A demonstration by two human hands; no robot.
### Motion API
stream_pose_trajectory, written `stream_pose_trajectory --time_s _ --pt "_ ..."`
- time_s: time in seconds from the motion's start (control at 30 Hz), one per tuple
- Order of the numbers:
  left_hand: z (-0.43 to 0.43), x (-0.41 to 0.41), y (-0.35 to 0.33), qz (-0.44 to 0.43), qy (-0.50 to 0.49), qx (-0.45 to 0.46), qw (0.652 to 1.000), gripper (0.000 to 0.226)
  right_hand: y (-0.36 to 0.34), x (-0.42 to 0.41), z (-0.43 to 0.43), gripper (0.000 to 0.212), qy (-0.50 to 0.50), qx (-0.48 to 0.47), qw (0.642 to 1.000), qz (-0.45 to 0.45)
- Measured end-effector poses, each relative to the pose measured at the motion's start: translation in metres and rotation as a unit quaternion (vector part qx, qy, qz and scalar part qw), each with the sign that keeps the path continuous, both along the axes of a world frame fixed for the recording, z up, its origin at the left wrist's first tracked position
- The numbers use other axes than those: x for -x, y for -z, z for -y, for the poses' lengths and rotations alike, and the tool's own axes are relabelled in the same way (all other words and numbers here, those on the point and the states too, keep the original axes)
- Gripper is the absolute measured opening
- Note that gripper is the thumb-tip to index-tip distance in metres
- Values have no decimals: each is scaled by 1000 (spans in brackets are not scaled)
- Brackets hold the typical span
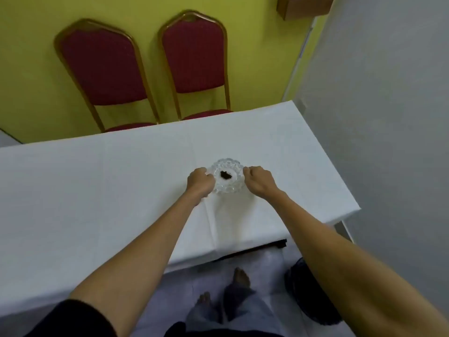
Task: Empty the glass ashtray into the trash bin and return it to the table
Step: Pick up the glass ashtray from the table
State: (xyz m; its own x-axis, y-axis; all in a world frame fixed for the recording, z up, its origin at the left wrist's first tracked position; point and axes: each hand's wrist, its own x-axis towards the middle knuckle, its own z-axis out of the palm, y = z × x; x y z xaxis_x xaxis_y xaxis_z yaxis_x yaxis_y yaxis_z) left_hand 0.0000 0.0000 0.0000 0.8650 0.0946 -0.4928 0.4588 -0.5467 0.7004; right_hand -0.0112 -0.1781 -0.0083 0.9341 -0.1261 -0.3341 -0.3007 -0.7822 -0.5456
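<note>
Ashtray (228,175) is sitting mid-table (97,190) toward the right edge, left hand (200,182) and right hand (258,180) curling closed against opposite rims; lifting level should be keeping the dark debris (226,175) inside.

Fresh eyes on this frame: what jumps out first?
Two bare hands, left hand and right hand, flank a glass ashtray with dark debris on the white table. Behind it, two red chairs stand against a yellow wall.
</note>
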Motion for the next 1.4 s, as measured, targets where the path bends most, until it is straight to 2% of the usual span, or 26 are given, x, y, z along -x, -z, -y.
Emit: stream_pose_trajectory --time_s 0.07,0.17,0.27,0.4,0.67,0.8,0.83,0.9,1.07,1.23,1.4 --pt "6 -9 5 4 -16 -11 1000 26 8 -7 1 45 12 -13 1000 -2" --pt "12 -17 18 -11 -25 -5 1000 29 22 -15 -1 38 31 -33 999 -6" --pt "16 -23 31 -4 -42 -19 999 17 30 -22 2 33 59 -39 998 3" --pt "19 -24 41 3 -60 -23 998 21 38 -26 -2 40 82 -81 993 12" --pt "24 -28 46 -44 -126 42 990 22 41 -24 -5 46 150 -144 977 41" --pt "34 -16 34 -37 -144 108 983 26 37 -15 -2 29 209 -186 959 49" --pt "37 -13 32 -39 -148 129 980 27 35 -12 -2 31 221 -194 954 53" --pt "44 -5 26 -37 -139 152 978 29 29 -1 -2 40 236 -196 949 73" --pt "56 11 5 -3 -84 169 982 31 12 31 9 36 285 -179 930 147" --pt "64 36 -10 20 -8 192 981 21 7 78 10 39 354 -188 900 172" --pt "79 64 -13 15 86 197 976 32 3 123 14 33 440 -191 860 176"
